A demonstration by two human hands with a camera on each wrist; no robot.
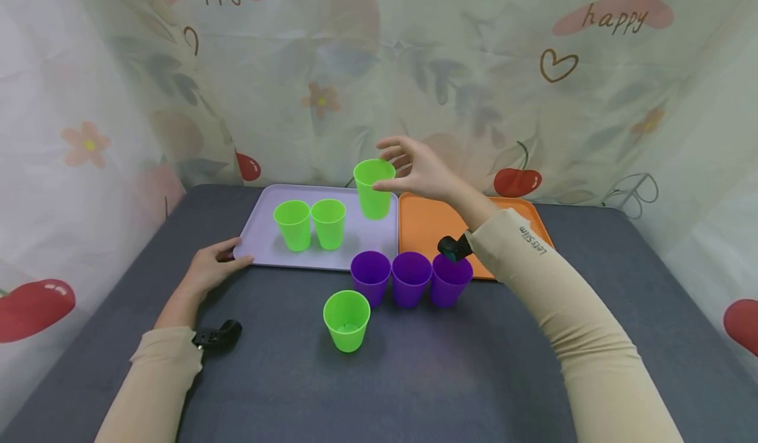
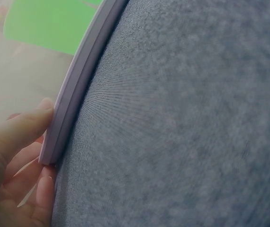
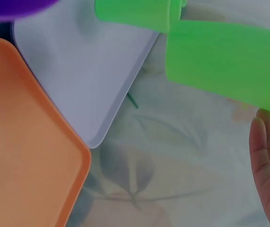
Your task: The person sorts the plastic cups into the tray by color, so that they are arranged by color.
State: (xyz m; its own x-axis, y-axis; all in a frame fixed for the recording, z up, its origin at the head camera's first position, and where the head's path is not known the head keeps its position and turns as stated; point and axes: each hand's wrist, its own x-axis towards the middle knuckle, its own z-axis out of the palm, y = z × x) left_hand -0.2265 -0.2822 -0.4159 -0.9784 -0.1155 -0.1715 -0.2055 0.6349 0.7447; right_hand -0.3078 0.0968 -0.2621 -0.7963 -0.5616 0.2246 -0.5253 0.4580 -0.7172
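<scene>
With thumb and fingers my right hand holds a green plastic cup near its rim, upright above the lavender tray's right part. That cup and the fingertips also show in the right wrist view. Two green cups stand side by side on the lavender tray. At this tray's front left corner my left hand grips the edge, its thumb against the rim in the left wrist view. A fourth green cup stands on the table in front.
Three purple cups stand in a row before the trays. Right beside the lavender tray lies an orange tray, partly hidden by my right arm. Behind the dark table hangs a printed curtain.
</scene>
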